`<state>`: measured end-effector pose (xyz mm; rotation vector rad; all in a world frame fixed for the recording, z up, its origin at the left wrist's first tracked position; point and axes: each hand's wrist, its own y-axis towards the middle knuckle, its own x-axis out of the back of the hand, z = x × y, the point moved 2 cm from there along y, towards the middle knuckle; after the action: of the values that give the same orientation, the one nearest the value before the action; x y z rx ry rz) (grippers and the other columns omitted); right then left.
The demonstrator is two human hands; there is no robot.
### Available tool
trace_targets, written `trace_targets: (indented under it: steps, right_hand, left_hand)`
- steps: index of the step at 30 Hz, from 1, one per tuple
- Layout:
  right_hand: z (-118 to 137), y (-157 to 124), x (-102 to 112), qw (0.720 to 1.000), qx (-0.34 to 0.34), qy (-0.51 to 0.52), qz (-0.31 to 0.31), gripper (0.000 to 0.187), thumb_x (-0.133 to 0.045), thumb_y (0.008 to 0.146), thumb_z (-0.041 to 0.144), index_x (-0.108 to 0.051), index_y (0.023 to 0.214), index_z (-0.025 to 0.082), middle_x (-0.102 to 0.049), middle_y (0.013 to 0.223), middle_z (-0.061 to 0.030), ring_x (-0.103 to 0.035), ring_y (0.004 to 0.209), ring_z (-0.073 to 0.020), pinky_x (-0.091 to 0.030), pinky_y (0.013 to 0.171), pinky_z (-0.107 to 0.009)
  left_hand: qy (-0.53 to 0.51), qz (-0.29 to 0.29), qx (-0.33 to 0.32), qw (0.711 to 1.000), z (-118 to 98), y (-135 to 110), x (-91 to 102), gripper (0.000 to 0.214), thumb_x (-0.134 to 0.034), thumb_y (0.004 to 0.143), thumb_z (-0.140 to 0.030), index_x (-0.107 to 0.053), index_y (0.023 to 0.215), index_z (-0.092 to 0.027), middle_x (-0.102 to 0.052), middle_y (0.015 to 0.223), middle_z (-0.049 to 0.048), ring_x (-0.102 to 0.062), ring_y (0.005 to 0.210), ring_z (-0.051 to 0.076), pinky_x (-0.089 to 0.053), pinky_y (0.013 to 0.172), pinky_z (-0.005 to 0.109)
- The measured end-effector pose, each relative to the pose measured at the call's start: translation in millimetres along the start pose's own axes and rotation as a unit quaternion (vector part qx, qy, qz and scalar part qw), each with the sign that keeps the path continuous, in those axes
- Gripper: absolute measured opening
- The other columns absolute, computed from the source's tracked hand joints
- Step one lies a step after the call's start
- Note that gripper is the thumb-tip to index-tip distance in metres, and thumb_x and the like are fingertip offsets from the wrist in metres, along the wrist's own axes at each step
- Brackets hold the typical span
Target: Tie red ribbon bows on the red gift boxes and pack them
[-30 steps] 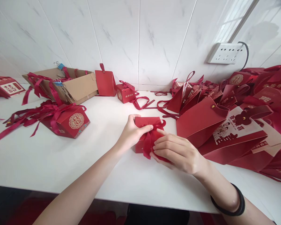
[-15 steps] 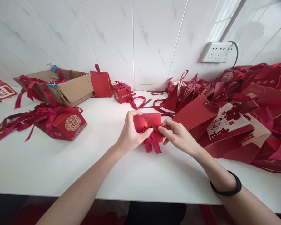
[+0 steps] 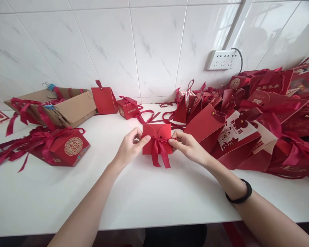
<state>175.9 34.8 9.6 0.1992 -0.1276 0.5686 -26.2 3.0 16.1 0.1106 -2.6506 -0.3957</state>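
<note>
Your red box (image 3: pixel 148 147) sits on the white surface (image 3: pixel 154 199) straight in front of you, between your two hands, with the ribbon (image 3: pixel 156 154) tied in a bow across its front. Two rounded flaps meet on its top, and both ribbon tails hang down over the front face. Your left hand (image 3: pixel 128 146) has its grip closed at the left side of the bow, thumb uppermost, pinching the ribbon by the box's edge. Your right hand (image 3: pixel 187 145) clamps the ribbon between thumb and fingers at the right side of the bow. A black band (image 3: pixel 240 195) circles your right wrist.

To your left lies a larger printed box (image 3: pixel 67 145) with a gold roundel, just in front of a cardboard tray (image 3: pixel 76 108) draped with ribbons. Near the tiled wall (image 3: pixel 158 51) stand a plain red bag (image 3: pixel 105 99) and, beside it, a small box (image 3: pixel 127 108). Folded red packages (image 3: pixel 204 125) crowd the surface to your right, below a white socket strip (image 3: pixel 218 61).
</note>
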Motion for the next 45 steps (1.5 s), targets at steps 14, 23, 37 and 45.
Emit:
trace_targets:
  steps: [14,23,37,45]
  right_hand:
    - [-13,7,3,0.991,0.028,0.13,0.002,0.036,-0.064,0.08,0.047,-0.042,0.072,0.019,-0.051,0.062,0.0053,-0.05,0.056,-0.009,-0.043,0.058,-0.026]
    - [-14,5,1,0.988,-0.009,0.151,-0.04,0.044,-0.07,0.071,0.051,-0.041,0.066,0.019,-0.051,0.063,0.0046,-0.051,0.057,-0.0092,-0.046,0.06,-0.026]
    - [1,1,4,0.998,0.028,-0.048,-0.012,0.031,-0.069,0.075,0.038,-0.053,0.093,0.018,-0.059,0.088,-0.0024,-0.059,0.074,-0.0142,-0.052,0.063,-0.028]
    - [0,-4,-9,0.933,0.195,-0.274,-0.125,0.01,-0.059,0.084,0.027,-0.056,0.079,0.019,-0.058,0.074,-0.0014,-0.057,0.067,-0.0132,-0.056,0.061,-0.026]
  left_hand:
    - [-0.007,-0.125,-0.038,0.991,4,-11,-19.2,0.037,-0.048,0.086,-0.043,-0.028,0.064,-0.022,-0.027,0.06,-0.0046,-0.025,0.051,0.01,-0.027,0.051,0.025]
    - [-0.021,-0.136,-0.027,0.99,10,-12,-21.6,0.036,-0.047,0.086,-0.041,-0.027,0.064,-0.021,-0.025,0.059,-0.0047,-0.024,0.053,0.01,-0.025,0.052,0.025]
    - [-0.171,-0.064,-0.007,0.983,3,-9,-20.7,0.052,-0.073,0.062,-0.047,-0.044,0.097,-0.021,-0.04,0.062,-0.0076,-0.038,0.056,0.009,-0.034,0.055,0.022]
    - [-0.049,-0.141,0.059,0.987,-1,-2,-18.5,0.056,-0.073,0.063,-0.041,-0.046,0.107,-0.021,-0.045,0.117,0.008,-0.044,0.117,0.023,-0.042,0.092,0.034]
